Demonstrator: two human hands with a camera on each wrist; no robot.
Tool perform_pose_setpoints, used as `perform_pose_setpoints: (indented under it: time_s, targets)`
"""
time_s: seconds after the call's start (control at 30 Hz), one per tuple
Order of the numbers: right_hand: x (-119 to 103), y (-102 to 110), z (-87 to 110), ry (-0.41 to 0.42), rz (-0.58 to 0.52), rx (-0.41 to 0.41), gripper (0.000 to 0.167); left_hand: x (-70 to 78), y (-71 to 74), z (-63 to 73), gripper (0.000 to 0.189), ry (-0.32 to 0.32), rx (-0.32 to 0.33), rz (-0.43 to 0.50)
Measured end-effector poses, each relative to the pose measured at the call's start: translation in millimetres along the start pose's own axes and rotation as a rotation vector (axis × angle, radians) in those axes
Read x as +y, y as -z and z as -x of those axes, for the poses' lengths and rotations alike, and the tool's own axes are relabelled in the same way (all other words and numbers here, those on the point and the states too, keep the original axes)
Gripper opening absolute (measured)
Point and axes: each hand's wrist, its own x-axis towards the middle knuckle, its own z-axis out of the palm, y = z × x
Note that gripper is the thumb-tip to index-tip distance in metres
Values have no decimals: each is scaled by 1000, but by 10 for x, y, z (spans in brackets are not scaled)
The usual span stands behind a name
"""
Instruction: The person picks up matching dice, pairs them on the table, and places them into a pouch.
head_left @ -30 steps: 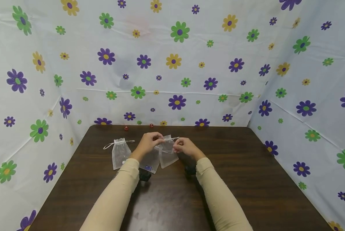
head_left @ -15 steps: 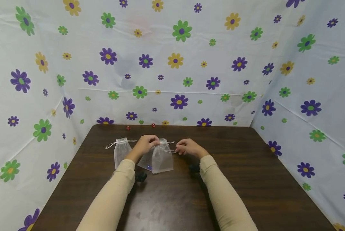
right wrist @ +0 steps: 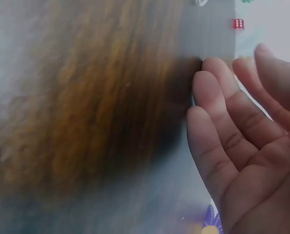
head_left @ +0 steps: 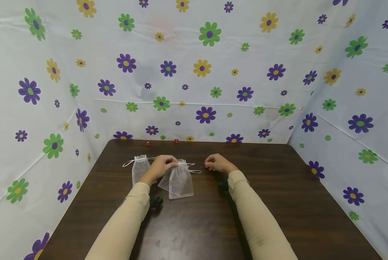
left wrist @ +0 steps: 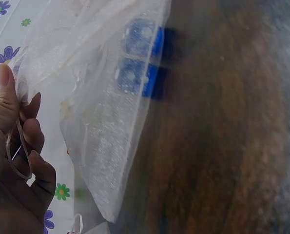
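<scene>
right hand (head_left: 217, 164) now off the pouch (head_left: 180, 179), fingers loose; left hand (head_left: 163, 165) still pinching its top.

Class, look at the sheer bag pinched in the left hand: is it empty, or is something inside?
Not empty: two blue dice show through the sheer bag pinched by the left hand.

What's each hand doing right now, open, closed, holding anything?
Left hand: pinches the top of a sheer bag.
Right hand: open, holds nothing.
</scene>
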Motion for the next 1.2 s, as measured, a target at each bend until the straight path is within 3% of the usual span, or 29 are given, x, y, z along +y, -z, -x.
perform_pose_setpoints:
  time_s: [0.27, 0.5, 0.7, 1.2]
  targets:
    - [-111, -38, -236, 26, 150, 11, 13, -63, 42, 10, 7, -1, 3, -1]
    - [-301, -69, -506, 128, 240, 51, 15, -116, 57, 76, 5, 10, 21, -6]
    - [-355, -74, -725, 145, 363, 84, 19, -98, 34, 69, 6, -42, 15, 24]
    - [-470, -161, -1223, 229, 420, 13, 37, -83, 72, 20, 6, -56, 25, 40]
